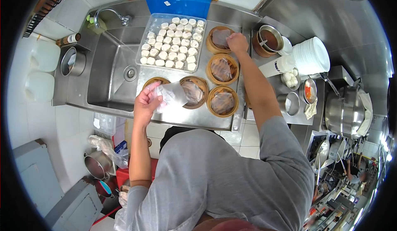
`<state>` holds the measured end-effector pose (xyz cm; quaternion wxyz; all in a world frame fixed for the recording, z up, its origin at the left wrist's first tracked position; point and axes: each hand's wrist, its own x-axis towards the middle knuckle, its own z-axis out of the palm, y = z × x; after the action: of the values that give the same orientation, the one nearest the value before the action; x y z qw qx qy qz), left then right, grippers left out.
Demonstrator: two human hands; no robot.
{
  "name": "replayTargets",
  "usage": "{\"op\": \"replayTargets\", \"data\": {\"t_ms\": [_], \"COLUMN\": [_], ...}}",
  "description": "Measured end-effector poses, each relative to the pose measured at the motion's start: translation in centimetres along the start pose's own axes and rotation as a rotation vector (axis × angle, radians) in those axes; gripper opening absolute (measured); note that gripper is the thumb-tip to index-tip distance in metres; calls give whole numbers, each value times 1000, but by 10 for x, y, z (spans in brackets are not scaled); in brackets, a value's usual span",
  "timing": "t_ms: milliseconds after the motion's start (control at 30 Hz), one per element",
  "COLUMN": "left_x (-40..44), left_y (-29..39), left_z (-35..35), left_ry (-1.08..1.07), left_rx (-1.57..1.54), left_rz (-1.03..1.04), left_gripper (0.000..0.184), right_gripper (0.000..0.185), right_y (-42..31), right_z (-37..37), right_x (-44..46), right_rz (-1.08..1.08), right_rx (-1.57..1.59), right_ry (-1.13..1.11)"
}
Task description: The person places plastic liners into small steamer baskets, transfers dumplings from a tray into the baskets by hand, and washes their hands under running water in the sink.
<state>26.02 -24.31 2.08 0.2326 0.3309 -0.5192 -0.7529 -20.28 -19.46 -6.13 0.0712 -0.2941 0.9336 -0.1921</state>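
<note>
My left hand (pixel 144 102) grips a bunch of thin translucent sheets (pixel 171 96), possibly paper or plastic, above the counter's front edge. Behind them a bamboo steamer basket (pixel 149 82) is mostly hidden. My right hand (pixel 237 43) pinches one more such sheet (pixel 221 37) over the farthest steamer basket (pixel 212 49). Sheets lie inside the middle right basket (pixel 210 78), the front right basket (pixel 211 110) and the basket beside my left hand (pixel 206 89). A clear tray (pixel 142 65) of white dough pieces (pixel 171 40) stands behind the baskets.
A steel sink (pixel 111 65) with a tap (pixel 111 14) is at left. On the right are a pot of brown liquid (pixel 271 38), stacked white plates (pixel 312 55), a bowl of eggs (pixel 291 78) and a large steel pot (pixel 341 109). Another person (pixel 356 175) stands far right.
</note>
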Motion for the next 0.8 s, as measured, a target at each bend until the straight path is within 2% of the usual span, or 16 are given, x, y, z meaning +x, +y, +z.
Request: {"op": "replayTargets", "data": {"t_ms": [100, 200, 300, 400, 500, 700, 800], "left_x": [-9, -9, -5, 0, 3, 12, 20], "left_y": [3, 0, 3, 6, 14, 14, 10], "left_z": [-6, -12, -9, -5, 8, 30, 45], "left_ry": [23, 28, 21, -6, -44, -115, -166], "left_rx": [-26, -40, -44, -11, 10, 57, 88], "left_rz": [5, 14, 13, 15, 9, 10, 18], "left_gripper": [49, 50, 50, 50, 50, 50, 51], "right_gripper": [29, 31, 37, 38, 45, 59, 63], "right_y": [-5, -5, 2, 7, 8, -2, 1], "right_z": [6, 6, 9, 7, 10, 0, -19], "right_x": [6, 4, -6, -13, -16, -47, -89], "right_rz": [-8, -46, -283, -447, -379, -331, -300], "right_rx": [-213, -276, -211, -145, -199, -13, 116], "right_ry": [-56, -98, 124, 111, 67, 343, 351]}}
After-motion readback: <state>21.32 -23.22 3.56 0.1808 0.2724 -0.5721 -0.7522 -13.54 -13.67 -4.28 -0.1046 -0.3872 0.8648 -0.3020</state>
